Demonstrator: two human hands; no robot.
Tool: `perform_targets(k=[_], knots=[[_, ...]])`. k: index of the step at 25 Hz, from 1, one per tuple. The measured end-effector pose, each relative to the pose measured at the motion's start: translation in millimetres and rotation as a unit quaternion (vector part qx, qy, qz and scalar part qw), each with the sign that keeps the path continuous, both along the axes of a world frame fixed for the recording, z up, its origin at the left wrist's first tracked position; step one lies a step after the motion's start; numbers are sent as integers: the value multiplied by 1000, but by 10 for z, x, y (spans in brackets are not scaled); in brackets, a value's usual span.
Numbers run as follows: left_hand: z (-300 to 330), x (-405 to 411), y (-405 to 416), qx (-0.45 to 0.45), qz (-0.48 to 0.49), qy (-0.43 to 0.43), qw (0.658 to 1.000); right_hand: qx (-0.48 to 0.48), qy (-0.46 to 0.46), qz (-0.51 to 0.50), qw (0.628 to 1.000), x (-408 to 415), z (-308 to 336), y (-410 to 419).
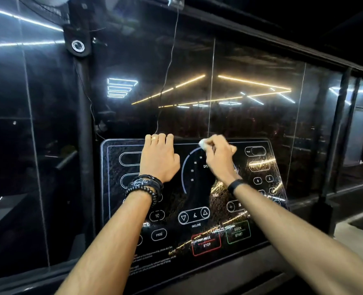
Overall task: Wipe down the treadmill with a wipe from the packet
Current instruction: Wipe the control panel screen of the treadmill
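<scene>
The treadmill's glossy black console panel [197, 209] fills the lower middle, with white button outlines, an INCLINE control, a red STOP box and a green QUICK START box. My left hand [158, 158] lies on the panel's upper left, its fingers hooked over the top edge. My right hand [218, 158] grips a small bunched white wipe [203, 144] and presses it against the top of the panel, near the curved dial marking. The wipe packet is not in view.
Behind the console stands a dark glass wall [240, 92] that reflects ceiling light strips. A black post [83, 124] rises at the left and a thin cable [167, 71] hangs down to the console's top edge. A floor ledge [355, 226] lies at the lower right.
</scene>
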State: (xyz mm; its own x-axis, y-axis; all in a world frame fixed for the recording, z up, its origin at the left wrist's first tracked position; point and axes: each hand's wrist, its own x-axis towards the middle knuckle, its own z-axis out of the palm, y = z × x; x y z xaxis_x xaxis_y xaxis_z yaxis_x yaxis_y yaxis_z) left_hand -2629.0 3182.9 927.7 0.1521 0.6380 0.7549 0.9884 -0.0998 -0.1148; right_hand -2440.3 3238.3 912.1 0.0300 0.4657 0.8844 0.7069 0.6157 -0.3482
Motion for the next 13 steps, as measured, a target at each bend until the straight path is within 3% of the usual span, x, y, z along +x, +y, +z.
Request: perform_targets(k=[2,6,10,11,13], knots=[[2,-9,8,2,-1,-4,1000,-13,25,-34,999,-109,164,-21],[-33,21,47,7,13,1,1000,78,-177,72,978,-249,-105,-118],[-41,39,75,21,19,-16,999,9,-20,16,1000,5,321,102],[-45,74,87,23,29,-19,999,19,-43,19,999,7,283,90],[-52,161,83,7,64,-28,998,81,-181,82,977,38,-75,20]])
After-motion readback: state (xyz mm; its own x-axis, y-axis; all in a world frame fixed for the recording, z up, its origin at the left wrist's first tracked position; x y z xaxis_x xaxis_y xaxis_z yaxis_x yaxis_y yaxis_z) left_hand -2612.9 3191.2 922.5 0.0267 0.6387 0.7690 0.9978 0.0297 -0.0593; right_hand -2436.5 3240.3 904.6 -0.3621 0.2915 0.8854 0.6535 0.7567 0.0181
